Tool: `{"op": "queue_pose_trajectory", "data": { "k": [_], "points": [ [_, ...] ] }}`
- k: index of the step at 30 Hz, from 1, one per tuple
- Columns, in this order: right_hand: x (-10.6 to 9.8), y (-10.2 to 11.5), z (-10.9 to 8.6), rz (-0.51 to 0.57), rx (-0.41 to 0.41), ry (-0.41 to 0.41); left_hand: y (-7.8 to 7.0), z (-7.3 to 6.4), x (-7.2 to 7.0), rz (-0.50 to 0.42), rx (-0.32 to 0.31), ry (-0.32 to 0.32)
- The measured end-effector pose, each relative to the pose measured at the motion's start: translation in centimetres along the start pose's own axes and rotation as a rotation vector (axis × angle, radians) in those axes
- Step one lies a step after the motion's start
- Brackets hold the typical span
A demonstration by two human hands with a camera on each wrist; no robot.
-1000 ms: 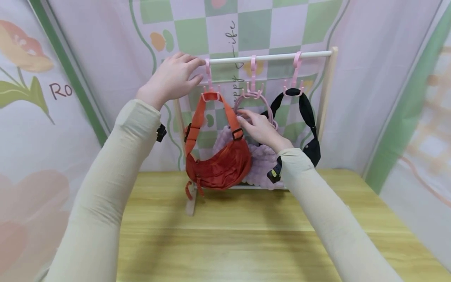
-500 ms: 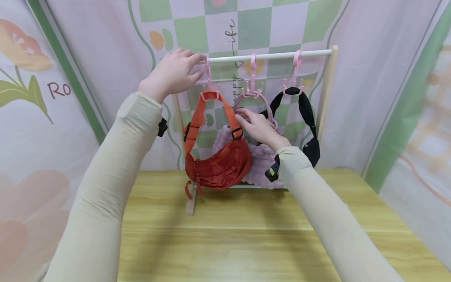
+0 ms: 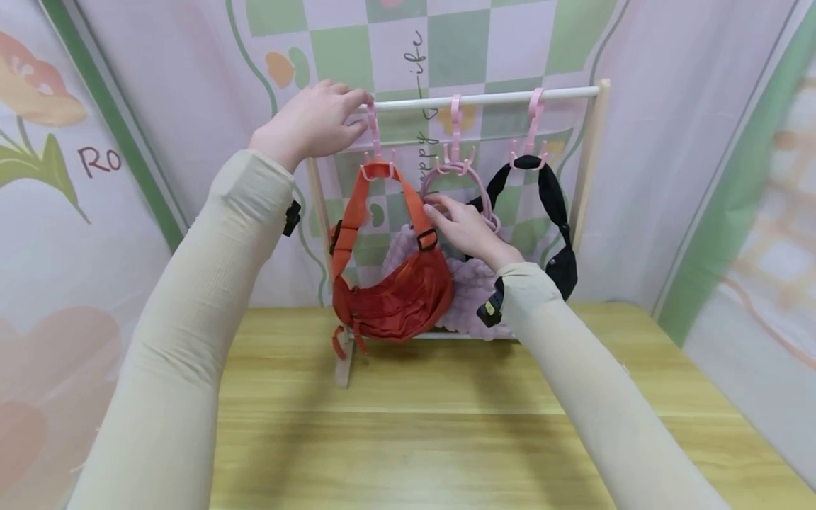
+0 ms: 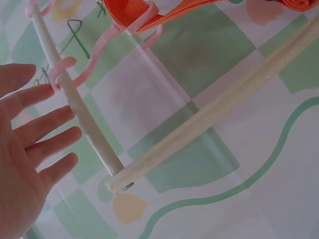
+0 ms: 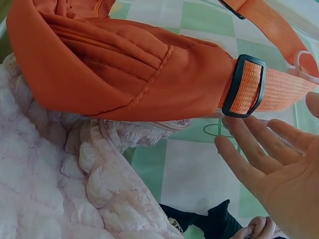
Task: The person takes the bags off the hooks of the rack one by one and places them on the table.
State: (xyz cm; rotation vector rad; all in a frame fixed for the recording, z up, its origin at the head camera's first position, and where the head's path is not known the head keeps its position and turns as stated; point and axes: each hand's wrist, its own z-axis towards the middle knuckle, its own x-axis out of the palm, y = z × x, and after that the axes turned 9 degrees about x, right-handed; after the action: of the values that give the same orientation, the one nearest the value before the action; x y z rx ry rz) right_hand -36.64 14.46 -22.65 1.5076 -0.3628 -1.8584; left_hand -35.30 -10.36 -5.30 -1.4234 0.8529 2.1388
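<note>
"Ro" on the flowered left curtain, "ppy" and "ife" on the checkered back curtain

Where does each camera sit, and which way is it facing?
Head: worn on the person's head, facing forward and down at the rack; both sleeved arms, the left hand and the right hand show.
Left wrist: worn there, facing the rail and its corner with a wooden post; the left hand shows palm side.
Right wrist: worn there, facing the orange bag and fluffy pale bag; part of the right hand shows.
Head and right wrist views share both bags.
</note>
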Motion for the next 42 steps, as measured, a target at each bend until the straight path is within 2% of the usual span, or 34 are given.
{"op": "queue_pose_trajectory", "data": {
  "k": [6,16,21,29,42],
  "points": [
    [0.2,0.1,0.0,0.028,-0.009,0.007,0.0,0.0,-0.4,-0.021,-0.01,0.046],
    [0.6,0.4,0.0,0.055,-0.002,0.038,-0.3,0.1,-0.9,-0.024,-0.006,0.073],
    [0.9,0.2,0.2,0.071,0.03,0.043,-0.4,0.2,-0.9,-0.037,-0.008,0.078],
    [1.6,0.1,0.4,0.172,0.066,0.044,-0.4,0.3,-0.6,-0.027,-0.01,0.072],
    [1.9,0.4,0.8,0.319,0.206,0.106,-0.3,0.3,-0.5,-0.022,-0.017,0.065]
  ]
}}
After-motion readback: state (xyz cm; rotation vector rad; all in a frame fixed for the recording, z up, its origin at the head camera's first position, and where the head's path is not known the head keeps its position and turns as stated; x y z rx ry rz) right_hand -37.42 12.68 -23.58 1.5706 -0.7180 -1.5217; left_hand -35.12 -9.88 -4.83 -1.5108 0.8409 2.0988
